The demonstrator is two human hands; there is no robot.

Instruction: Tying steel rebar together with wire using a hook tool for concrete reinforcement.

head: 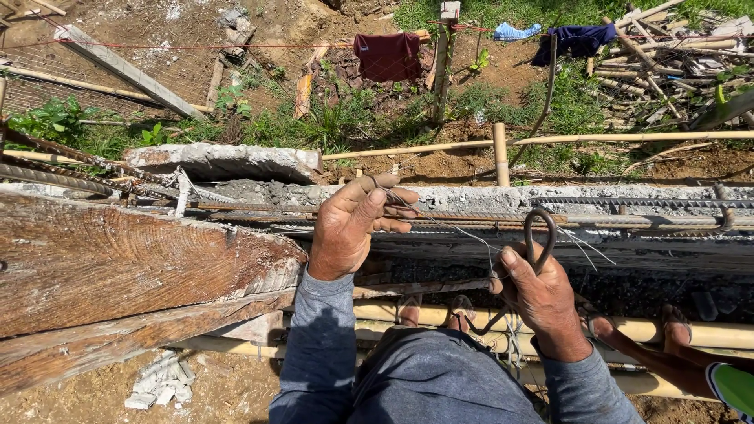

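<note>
Head view. Weathered wooden plank (118,267) lies left of rebar (628,221). Left hand (353,224) at rebar's left end, fingers curled shut, pinching thin tie wire (463,232) against bar. Wire strands run right along rebar. Right hand (542,294) just below rebar, fingers wrapped tight round looped metal tie hook (540,235), loop standing up to bar. Bamboo poles (707,336) lie below rebar.

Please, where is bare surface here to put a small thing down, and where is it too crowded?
The wide wooden plank left of the left hand is bare. The concrete slab behind it is also bare. Around the right hand it is crowded: tie wires, rebar, looped tool.
</note>
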